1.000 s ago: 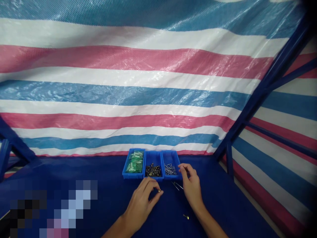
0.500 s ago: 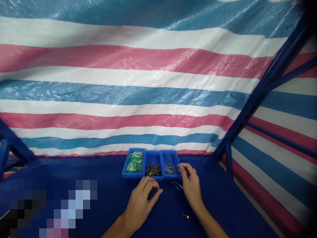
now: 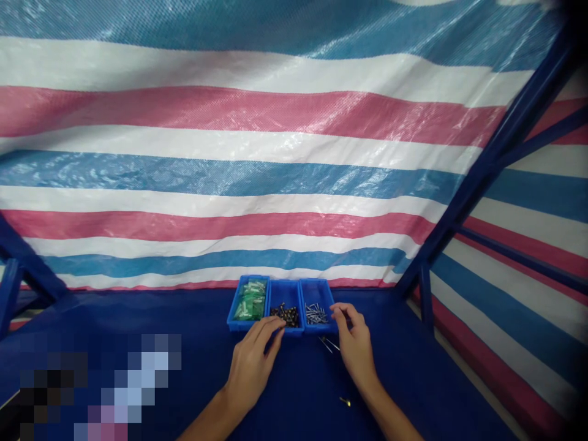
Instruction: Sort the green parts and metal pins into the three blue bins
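At the front edge of the middle blue bin is my left hand, thumb and forefinger brought together beside the small brass-and-dark metal pieces inside. Anything pinched there is too small to make out. My right hand stays by the front right corner of the right blue bin, its fingers curled inward and thumb close to the forefinger. What it holds, if anything, is hidden. Thin silver nail-like pins lie in that bin. Just left of my right hand, a few loose pins rest on the table.
A left blue bin holds green-and-clear plastic packets. One small brass piece lies on the dark blue tabletop near my right forearm. Striped sheeting hangs behind, with a blue frame post at right. The lower left is pixelated.
My left hand has moved forward and slightly left, from in front of the bins to the middle bin's edge. The brass piece seen at its fingertips is no longer discernible. My right hand stays put.
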{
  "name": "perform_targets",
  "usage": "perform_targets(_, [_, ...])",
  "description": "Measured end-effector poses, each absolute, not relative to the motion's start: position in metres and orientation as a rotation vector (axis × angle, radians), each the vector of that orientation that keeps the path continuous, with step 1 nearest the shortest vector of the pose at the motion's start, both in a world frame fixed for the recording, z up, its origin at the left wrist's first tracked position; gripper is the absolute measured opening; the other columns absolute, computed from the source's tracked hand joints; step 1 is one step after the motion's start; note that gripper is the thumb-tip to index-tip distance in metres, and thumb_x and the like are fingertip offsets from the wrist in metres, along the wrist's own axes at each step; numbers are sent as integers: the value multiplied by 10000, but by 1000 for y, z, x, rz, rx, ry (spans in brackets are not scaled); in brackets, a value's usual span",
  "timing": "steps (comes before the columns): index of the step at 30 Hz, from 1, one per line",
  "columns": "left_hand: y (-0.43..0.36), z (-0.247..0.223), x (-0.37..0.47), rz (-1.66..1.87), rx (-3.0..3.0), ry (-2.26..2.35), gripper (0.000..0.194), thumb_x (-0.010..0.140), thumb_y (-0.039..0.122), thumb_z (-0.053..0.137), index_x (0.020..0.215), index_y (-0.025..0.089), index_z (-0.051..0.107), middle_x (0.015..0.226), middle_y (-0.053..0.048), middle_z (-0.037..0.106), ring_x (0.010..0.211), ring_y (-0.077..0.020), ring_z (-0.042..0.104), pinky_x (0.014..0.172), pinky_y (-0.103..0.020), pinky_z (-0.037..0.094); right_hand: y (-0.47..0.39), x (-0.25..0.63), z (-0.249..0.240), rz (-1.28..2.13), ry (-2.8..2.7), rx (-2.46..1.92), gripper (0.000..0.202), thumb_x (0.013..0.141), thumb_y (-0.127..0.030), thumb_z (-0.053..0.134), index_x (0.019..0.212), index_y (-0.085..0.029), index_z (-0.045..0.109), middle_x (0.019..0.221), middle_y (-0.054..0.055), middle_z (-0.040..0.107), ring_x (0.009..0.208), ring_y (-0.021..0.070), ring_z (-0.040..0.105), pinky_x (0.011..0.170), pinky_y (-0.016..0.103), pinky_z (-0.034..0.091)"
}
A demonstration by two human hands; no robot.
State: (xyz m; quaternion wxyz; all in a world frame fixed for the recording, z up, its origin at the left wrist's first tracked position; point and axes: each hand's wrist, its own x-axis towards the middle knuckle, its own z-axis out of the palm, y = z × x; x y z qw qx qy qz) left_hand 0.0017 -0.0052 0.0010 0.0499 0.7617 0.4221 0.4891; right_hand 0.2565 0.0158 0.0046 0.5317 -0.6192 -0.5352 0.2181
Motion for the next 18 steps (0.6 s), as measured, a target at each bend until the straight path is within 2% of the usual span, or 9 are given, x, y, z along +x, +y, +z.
perform_targets(4, [-1, 3, -2, 1470, 2251, 1361, 200, 1117, 263, 529, 1254, 275, 673, 1298, -38, 751, 1136, -204, 764, 996, -316, 629, 16, 256, 5, 524, -1276, -1478, 343, 1006, -544, 543, 1048, -273, 750, 1022, 69, 734, 1012, 304, 634, 879, 389, 488])
perform_targets(8, [-1, 1, -1, 1452, 2183, 1478, 211, 1120, 346, 526, 1250, 277, 676, 1265, -27, 775, 861, -169, 796, 825, -287, 661, 16, 256, 5, 528, -1274, -1482, 336, 999, -545, 551, 1035, -277, 751, 1012, 63, 736, 1013, 299, 641, 896, 389, 491])
perform_targets(12, [-1, -2, 0, 1396, 2145, 1583, 237, 1107, 435, 542, 1201, 290, 705, 1087, 8, 813, 645, -146, 734, 663, -268, 633, 16, 257, 4, 524, -1273, -1478, 336, 997, -548, 552, 1043, -280, 751, 1016, 63, 737, 1014, 300, 649, 900, 392, 502])
perform_targets(18, [-2, 0, 1, 1353, 2132, 1543, 263, 1084, 497, 576, 1048, 264, 694, 1159, -8, 781, 605, -121, 674, 653, -262, 610, 16, 256, 5, 515, -1272, -1485, 356, 995, -558, 550, 1035, -275, 762, 1008, 67, 741, 977, 296, 664, 872, 387, 517])
